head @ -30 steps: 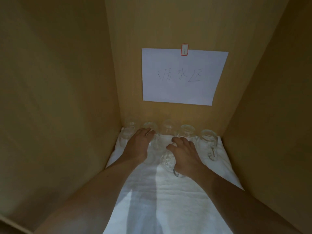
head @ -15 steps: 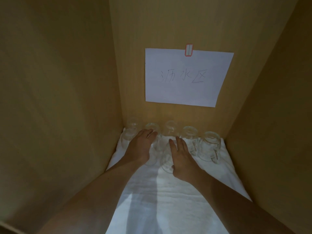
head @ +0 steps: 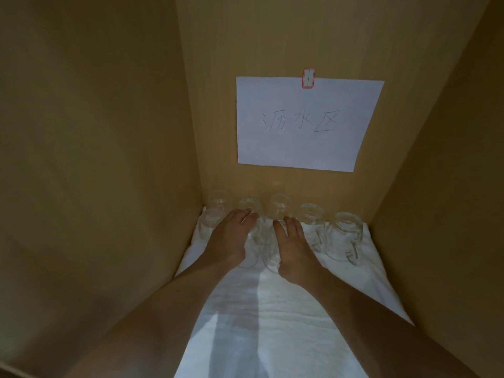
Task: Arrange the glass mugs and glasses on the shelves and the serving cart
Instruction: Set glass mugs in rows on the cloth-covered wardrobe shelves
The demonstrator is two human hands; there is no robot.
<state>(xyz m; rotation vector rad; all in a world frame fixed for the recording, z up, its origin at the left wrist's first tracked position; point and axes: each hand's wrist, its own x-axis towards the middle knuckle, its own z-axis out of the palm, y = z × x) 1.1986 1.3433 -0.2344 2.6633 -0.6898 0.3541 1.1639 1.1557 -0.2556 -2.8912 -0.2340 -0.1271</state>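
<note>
Several clear glass mugs stand upside down in a row at the back of a wooden shelf compartment, from the left corner mug (head: 216, 204) to the handled mug on the right (head: 344, 236). In front of the row, one more glass (head: 268, 256) stands between my hands. My left hand (head: 231, 237) lies flat with straight fingers over a glass that it mostly hides, beside the back row. Fingers straight, my right hand (head: 293, 248) rests against the right side of the front glass. Neither hand's fingers curl round a glass.
A white cloth (head: 272, 323) covers the shelf floor. Wooden walls close in on the left (head: 109, 159) and the right (head: 450, 186). A white paper sign (head: 305, 124) with handwriting is taped to the back wall above the mugs.
My right hand has uncurled from the front glass and now lies straight against it, a little further back. The left hand has stayed in place.
</note>
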